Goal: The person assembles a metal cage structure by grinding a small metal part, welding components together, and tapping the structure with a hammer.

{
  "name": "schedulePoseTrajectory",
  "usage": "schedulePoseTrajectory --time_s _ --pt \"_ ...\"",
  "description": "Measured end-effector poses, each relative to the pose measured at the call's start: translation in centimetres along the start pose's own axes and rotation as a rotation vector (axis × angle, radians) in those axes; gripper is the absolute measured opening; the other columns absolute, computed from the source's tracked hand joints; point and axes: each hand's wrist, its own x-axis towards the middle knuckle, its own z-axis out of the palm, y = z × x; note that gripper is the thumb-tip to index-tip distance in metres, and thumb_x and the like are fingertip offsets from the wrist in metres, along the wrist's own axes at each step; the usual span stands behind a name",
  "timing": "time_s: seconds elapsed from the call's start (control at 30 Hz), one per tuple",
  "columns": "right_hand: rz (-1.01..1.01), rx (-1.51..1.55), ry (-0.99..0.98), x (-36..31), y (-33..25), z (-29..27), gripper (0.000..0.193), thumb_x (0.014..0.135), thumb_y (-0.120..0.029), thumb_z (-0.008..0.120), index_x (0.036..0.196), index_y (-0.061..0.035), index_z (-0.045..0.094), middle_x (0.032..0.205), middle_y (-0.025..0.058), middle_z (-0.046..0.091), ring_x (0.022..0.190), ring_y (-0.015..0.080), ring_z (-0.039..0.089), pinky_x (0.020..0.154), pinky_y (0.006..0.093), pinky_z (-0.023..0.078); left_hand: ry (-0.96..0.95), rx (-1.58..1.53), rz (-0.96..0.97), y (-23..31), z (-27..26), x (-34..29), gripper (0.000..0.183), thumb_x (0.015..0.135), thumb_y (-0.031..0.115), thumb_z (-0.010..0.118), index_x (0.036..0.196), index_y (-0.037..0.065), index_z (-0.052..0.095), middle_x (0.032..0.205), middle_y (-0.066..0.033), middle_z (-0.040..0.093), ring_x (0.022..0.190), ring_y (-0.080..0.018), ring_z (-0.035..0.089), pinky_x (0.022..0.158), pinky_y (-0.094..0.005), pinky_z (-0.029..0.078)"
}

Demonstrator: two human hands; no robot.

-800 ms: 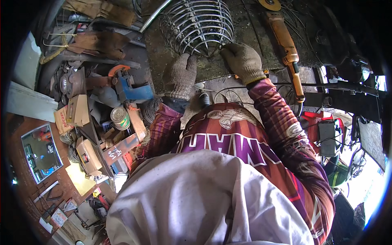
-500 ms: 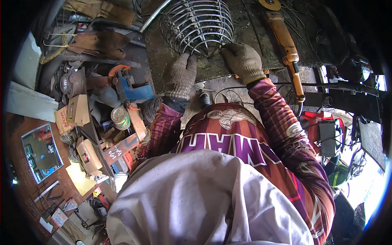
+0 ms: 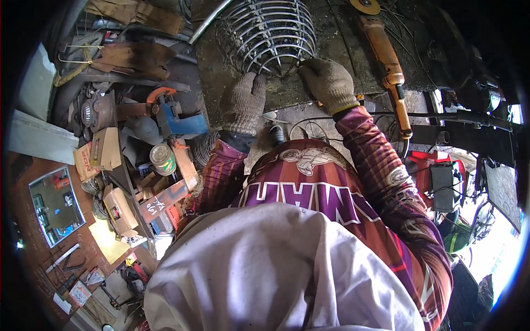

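Head view, looking down over the person at the bench. Ribbed metal frame, pale curved bars over long rods, lies on the dark bench top; its narrowing end faces the wearer. All places noted from this frame.

Left hand, in a grubby knit glove: just off the frame's near end, toward its left. Fingers lie together, nearly straight, pointing at the frame, foremost tip against or right beside its edge. Cannot tell from where I stand whether they pinch a bar.

Right hand, gloved alike: by the near end's right corner. Fingers bent and bunched, little gap among them, tips at the frame's edge. Grasp or mere touch, I cannot tell; the undersides are hidden.

Right of the frame: long orange power tool with a round disc at its far end. Close on the left: bright metal rod, slanting.

Containers, all left of the frame and nearer the wearer. Round can, green on its side, pale top; contents unclear. Farther left, a cardboard box with a slim piece at its opening. Nearer the wearer than that, an open carton, something dark and reddish inside, too small to name.
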Motion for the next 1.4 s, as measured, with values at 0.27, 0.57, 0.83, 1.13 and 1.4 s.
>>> schedulePoseTrajectory --time_s 0.27,0.57,0.83,1.13,1.4 --pt "0.003 -0.015 0.004 0.0 0.0 0.0 0.041 0.094 -0.046 0.055 0.114 -0.016 0.074 0.107 0.0164 0.073 0.104 0.0371 0.068 0.089 0.046 0.053 -0.038 0.075 -0.041 0.3 -0.4 0.1 0.038 0.097 0.033 0.064 0.11 -0.002 0.07 0.103 -0.0259 0.07 0.096 -0.043 0.067 0.083 -0.0458 0.053" --pt "0.008 -0.014 -0.017 0.1 -0.2 -0.2 0.041 0.091 -0.045 0.063 0.116 -0.0145 0.074 0.108 0.0163 0.073 0.103 0.0358 0.069 0.089 0.0434 0.053 -0.004 0.013 -0.029 0.0 -0.1 -0.2 0.037 0.097 0.034 0.064 0.109 -0.001 0.07 0.102 -0.0256 0.07 0.095 -0.0432 0.067 0.081 -0.0459 0.053" --pt "-0.011 -0.015 0.002 0.0 0.2 0.1 0.038 0.093 -0.046 0.057 0.113 -0.0191 0.074 0.105 0.0167 0.073 0.102 0.0374 0.068 0.087 0.0467 0.053 -0.043 0.059 -0.031 0.4 -0.3 0.1 0.034 0.097 0.032 0.063 0.106 -0.001 0.069 0.098 -0.027 0.069 0.091 -0.0452 0.066 0.078 -0.0469 0.052" --pt "-0.012 -0.016 -0.008 0.0 0.0 -0.2 0.037 0.093 -0.046 0.058 0.113 -0.0194 0.074 0.103 0.0176 0.073 0.101 0.0378 0.068 0.086 0.0465 0.054 -0.069 0.081 -0.05 1.1 -1.1 0.1 0.031 0.097 0.03 0.063 0.106 0.001 0.069 0.097 -0.0259 0.069 0.09 -0.0452 0.066 0.077 -0.0468 0.052" --pt "0.001 0.018 -0.003 0.0 -0.1 -0.2 0.038 0.092 -0.046 0.059 0.113 -0.0187 0.075 0.103 0.0176 0.073 0.101 0.0373 0.069 0.086 0.0457 0.054 0.013 0.094 0.018 0.4 -0.6 0.0 0.03 0.096 0.037 0.059 0.096 0.009 0.07 0.087 -0.02 0.069 0.083 -0.0429 0.067 0.071 -0.0502 0.052"
